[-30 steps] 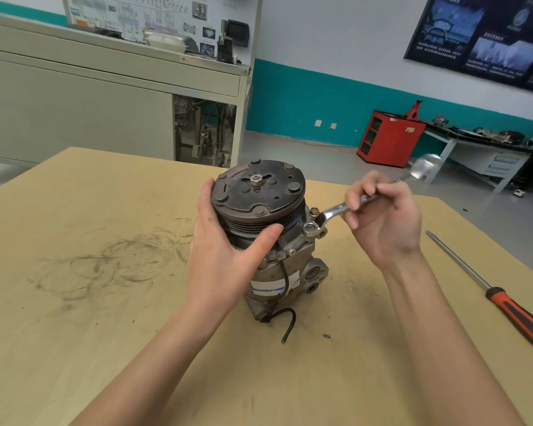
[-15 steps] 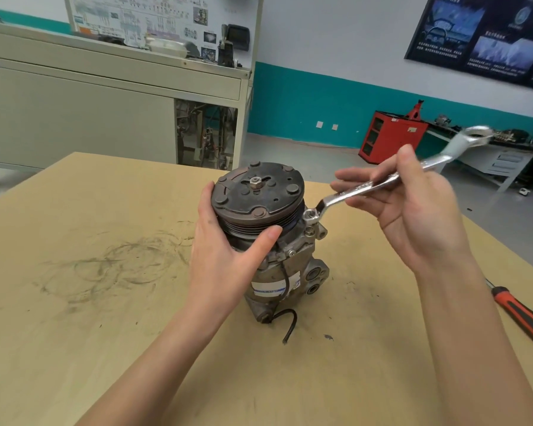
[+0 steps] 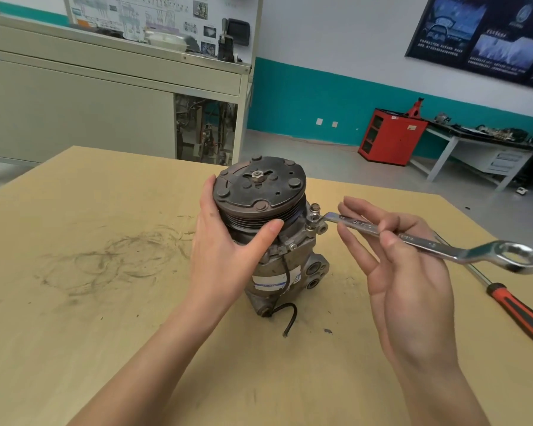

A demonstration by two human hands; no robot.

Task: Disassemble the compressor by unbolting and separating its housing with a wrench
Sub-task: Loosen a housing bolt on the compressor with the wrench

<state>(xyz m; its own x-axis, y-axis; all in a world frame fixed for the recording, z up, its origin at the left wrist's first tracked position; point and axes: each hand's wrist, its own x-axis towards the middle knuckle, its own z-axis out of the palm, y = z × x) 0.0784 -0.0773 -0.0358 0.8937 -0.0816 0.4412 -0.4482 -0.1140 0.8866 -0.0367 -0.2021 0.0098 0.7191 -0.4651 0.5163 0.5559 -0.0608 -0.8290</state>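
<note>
Head view: wrench (image 3: 425,241) swung lower; right hand (image 3: 406,265) loosened.

I'm at a tan wooden table (image 3: 74,348) marked with dark, greasy scuff rings (image 3: 117,259) on its left side. To my right a screwdriver (image 3: 517,312) with an orange and black handle lies on the tabletop. Far left stands a long beige cabinet (image 3: 74,112), with a diagram board (image 3: 142,13) behind it. A teal band (image 3: 305,99) runs along the far wall. Far right I see a red cabinet (image 3: 391,136), a grey workbench (image 3: 474,149) cluttered with parts, and a dark poster (image 3: 486,35) above.
</note>
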